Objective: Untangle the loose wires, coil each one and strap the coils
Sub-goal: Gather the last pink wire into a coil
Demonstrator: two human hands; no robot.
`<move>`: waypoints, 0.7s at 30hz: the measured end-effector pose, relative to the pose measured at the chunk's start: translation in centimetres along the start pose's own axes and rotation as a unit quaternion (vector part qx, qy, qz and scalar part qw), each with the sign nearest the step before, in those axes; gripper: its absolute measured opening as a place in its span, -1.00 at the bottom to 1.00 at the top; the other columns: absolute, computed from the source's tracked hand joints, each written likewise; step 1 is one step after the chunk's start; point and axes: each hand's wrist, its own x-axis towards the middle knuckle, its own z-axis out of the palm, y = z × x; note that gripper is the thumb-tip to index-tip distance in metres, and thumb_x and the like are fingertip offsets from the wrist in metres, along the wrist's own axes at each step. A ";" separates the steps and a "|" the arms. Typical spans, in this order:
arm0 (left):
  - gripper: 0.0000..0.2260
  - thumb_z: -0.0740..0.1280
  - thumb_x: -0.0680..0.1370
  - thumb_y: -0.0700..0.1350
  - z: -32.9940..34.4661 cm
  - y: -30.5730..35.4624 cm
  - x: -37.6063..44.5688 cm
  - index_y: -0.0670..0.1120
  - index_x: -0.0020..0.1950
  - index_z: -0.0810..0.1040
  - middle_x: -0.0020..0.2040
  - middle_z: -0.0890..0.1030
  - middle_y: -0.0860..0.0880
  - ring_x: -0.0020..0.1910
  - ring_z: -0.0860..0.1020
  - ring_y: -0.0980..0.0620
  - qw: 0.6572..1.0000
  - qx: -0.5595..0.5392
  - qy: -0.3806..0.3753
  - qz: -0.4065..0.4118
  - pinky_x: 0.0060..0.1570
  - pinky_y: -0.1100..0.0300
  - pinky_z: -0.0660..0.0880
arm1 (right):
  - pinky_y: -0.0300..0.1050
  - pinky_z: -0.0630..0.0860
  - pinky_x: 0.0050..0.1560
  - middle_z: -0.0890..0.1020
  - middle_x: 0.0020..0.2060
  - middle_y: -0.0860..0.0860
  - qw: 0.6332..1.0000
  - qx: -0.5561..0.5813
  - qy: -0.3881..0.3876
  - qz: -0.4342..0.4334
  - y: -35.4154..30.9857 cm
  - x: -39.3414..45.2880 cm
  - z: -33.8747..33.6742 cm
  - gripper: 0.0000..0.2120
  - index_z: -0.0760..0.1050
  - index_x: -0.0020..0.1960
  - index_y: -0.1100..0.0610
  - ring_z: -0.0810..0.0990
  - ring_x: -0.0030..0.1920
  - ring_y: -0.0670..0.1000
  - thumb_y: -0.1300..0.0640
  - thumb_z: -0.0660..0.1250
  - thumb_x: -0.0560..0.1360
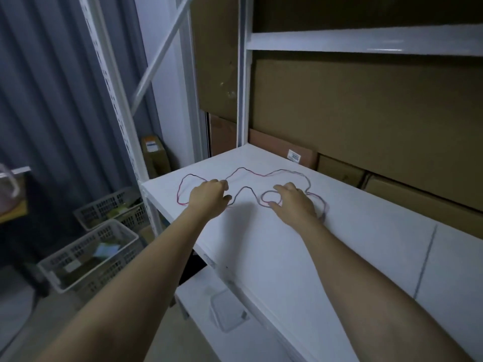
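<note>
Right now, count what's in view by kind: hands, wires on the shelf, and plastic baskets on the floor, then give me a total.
Hands: 2, the left hand and right hand, both on the wire.
Wires on the white shelf: 1 red-and-dark twisted wire, as far as I can tell.
Plastic baskets: 2, a near basket and a far basket.
Total: 5

Hands: two, a left hand [209, 195] and a right hand [294, 202].
Wires: one long red and dark wire [251, 171], lying in loops; whether it is more than one I cannot tell.
Baskets: two, a near basket [88, 259] and a far basket [109, 207].
Shelves: one white shelf [339, 244] under the wire.
</note>
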 end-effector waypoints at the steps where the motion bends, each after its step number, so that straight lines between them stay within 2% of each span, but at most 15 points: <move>1: -0.63 0.27 0.59 0.06 0.2 -1.3 1.0 -0.07 0.34 0.43 0.26 0.54 -0.09 0.19 0.50 -0.12 1.000 -0.001 -0.022 0.007 0.10 0.03 0.52 | -0.01 0.43 0.16 0.38 0.33 0.10 1.000 0.016 -0.015 0.000 -1.1 1.2 0.8 -0.46 0.29 0.45 0.06 0.42 0.27 0.15 -0.11 0.27 0.54; 4: -0.56 0.30 0.56 0.12 1.3 -3.9 3.6 -0.03 0.38 0.41 0.30 0.51 -0.08 0.23 0.47 -0.11 0.996 -0.006 -0.083 0.027 0.13 0.03 0.50 | 0.01 0.39 0.26 0.32 0.37 0.08 0.994 0.049 -0.096 0.009 -3.6 4.2 2.8 -0.38 0.23 0.49 0.05 0.43 0.29 0.14 -0.14 0.31 0.52; 6: -0.56 0.30 0.56 0.12 2.2 -5.1 5.5 -0.03 0.39 0.40 0.31 0.50 -0.07 0.24 0.46 -0.10 0.993 -0.018 -0.104 0.045 0.15 0.03 0.49 | 0.05 0.41 0.24 0.40 0.27 0.08 0.992 0.046 -0.112 0.017 -4.5 6.2 3.9 -0.55 0.37 0.38 0.06 0.48 0.23 0.15 -0.04 0.30 0.54; 8: -0.59 0.28 0.57 0.10 2.8 -5.9 7.4 -0.02 0.38 0.42 0.30 0.51 -0.05 0.22 0.48 -0.07 0.990 -0.055 -0.114 0.067 0.15 0.04 0.48 | 0.02 0.48 0.12 0.51 0.11 0.09 0.997 0.048 -0.065 0.016 -4.8 8.1 4.7 -0.80 0.55 0.16 0.09 0.54 0.12 0.15 0.12 0.26 0.56; 9: -0.61 0.27 0.58 0.10 3.0 -6.1 8.5 -0.02 0.36 0.44 0.27 0.53 -0.03 0.19 0.50 -0.05 0.987 -0.085 -0.114 0.078 0.13 0.06 0.49 | 0.01 0.50 0.08 0.54 0.06 0.09 0.998 0.053 -0.030 0.016 -4.8 9.0 5.0 -0.82 0.58 0.08 0.12 0.56 0.07 0.16 0.19 0.24 0.56; 11: -0.67 0.23 0.60 0.10 3.1 -6.5 10.6 -0.02 0.30 0.50 0.22 0.58 -0.01 0.13 0.53 -0.02 0.978 -0.152 -0.099 0.101 0.08 0.10 0.49 | 0.03 0.51 0.04 0.59 0.01 0.12 0.996 0.079 0.045 -0.009 -4.5 10.4 5.6 -0.77 0.62 0.03 0.18 0.58 0.00 0.17 0.34 0.21 0.52; 14: -0.74 0.18 0.63 0.05 2.9 -7.0 14.3 0.00 0.23 0.54 0.16 0.62 -0.01 0.06 0.56 -0.02 0.966 -0.209 -0.056 0.139 0.05 0.11 0.51 | 0.01 0.55 0.04 0.64 -0.06 0.17 0.971 0.148 0.163 -0.091 -4.2 12.4 6.1 -0.75 0.64 0.00 0.29 0.62 -0.05 0.17 0.48 0.27 0.44; 17: -0.72 0.19 0.64 0.00 2.8 -7.4 18.5 -0.02 0.30 0.51 0.21 0.60 -0.03 0.09 0.56 -0.03 0.957 -0.225 -0.074 0.170 0.11 0.12 0.48 | -0.07 0.55 0.08 0.66 -0.05 0.13 0.948 0.202 0.205 -0.136 -4.6 14.8 6.3 -0.78 0.64 -0.01 0.30 0.64 -0.04 0.10 0.49 0.32 0.44; 21: -0.62 0.23 0.63 -0.06 3.4 -7.5 23.4 -0.05 0.45 0.36 0.39 0.45 -0.06 0.16 0.53 -0.04 0.941 -0.254 -0.097 0.202 0.23 0.08 0.43 | -0.25 0.53 0.11 0.67 -0.06 -0.01 0.918 0.321 0.210 -0.104 -5.1 18.0 5.6 -0.70 0.66 -0.06 0.23 0.64 0.01 -0.07 0.52 0.25 0.46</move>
